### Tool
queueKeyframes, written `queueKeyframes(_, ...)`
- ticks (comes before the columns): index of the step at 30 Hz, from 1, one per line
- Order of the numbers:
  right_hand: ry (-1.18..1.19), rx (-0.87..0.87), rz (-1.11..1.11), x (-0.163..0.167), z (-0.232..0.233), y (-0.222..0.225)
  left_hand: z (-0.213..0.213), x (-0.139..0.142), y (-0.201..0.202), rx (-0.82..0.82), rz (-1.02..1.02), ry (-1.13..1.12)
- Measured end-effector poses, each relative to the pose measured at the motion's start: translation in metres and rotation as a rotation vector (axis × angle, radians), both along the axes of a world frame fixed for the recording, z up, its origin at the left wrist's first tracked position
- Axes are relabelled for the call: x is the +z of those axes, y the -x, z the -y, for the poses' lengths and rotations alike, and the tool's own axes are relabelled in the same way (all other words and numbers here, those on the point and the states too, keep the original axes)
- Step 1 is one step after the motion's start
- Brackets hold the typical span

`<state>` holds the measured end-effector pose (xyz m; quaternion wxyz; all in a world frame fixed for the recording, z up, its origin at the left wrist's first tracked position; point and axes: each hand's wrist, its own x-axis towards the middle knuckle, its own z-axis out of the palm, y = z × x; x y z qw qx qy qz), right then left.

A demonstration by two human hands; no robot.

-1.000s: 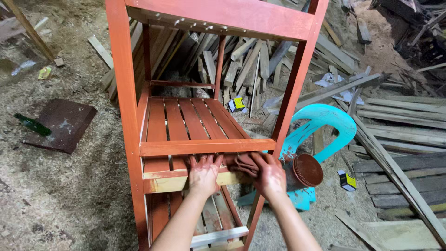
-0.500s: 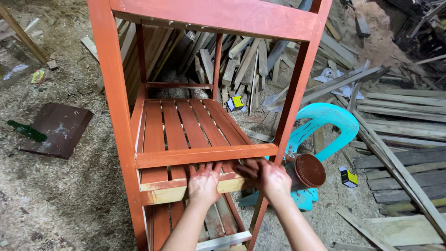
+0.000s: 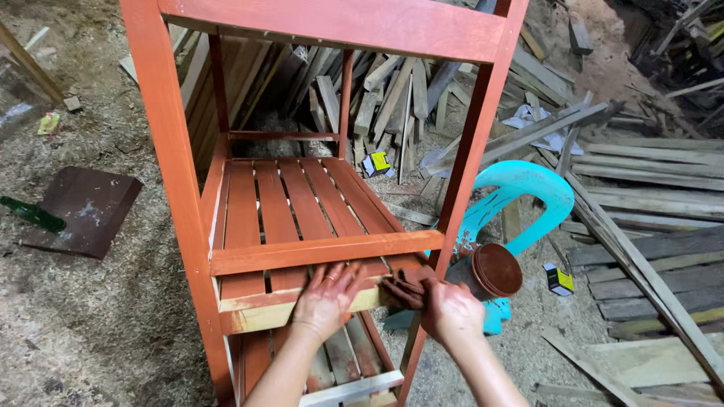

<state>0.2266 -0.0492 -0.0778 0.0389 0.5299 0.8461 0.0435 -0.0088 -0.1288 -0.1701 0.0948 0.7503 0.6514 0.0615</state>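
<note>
Right hand [image 3: 451, 310] lower, rag [image 3: 403, 289] gripped

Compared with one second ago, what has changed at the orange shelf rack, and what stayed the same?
The right hand slid its dark stained cloth a little leftward along the unpainted front rail, closer to the left hand. The view also shifted slightly. Nothing was picked up or released. The left hand stayed flat on the rail, the right kept the cloth, and the shelf rack and round paint tin did not move.

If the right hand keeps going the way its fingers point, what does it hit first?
The right hand points left along the unpainted rail with a paint-soaked cloth. It would probably meet the left hand, which lies flat on that rail, though depth is unclear.
</note>
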Motion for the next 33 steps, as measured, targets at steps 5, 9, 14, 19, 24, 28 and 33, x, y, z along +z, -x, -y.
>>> queueKeyframes(5, -0.241, 0.264, -0.297, 0.011, -0.003, 0.020, 0.000, -0.035, 0.004, -0.077, -0.103, -0.383)
queueKeyframes(9, -0.097, 0.134, -0.125, -0.006, -0.034, 0.043, 0.003, -0.038, 0.007, -0.088, -0.029, -0.346)
queueKeyframes(14, -0.045, 0.089, -0.087, -0.006, -0.022, 0.014, 0.005, -0.024, 0.008, -0.058, -0.055, -0.339)
queueKeyframes(19, 0.063, -0.016, -0.067, 0.020, 0.021, -0.013, 0.005, -0.011, 0.005, -0.031, -0.025, -0.244)
queueKeyframes(24, 0.213, -0.315, -0.080, 0.042, 0.042, -0.020, 0.003, -0.001, 0.004, -0.006, -0.042, -0.228)
queueKeyframes(28, -0.060, -0.125, -0.297, 0.032, 0.036, -0.011, 0.006, 0.007, 0.004, 0.021, 0.186, -0.212)
queueKeyframes(33, -0.193, 0.127, -0.256, -0.005, -0.001, 0.014, 0.045, -0.002, 0.000, 0.296, 0.153, -0.554)
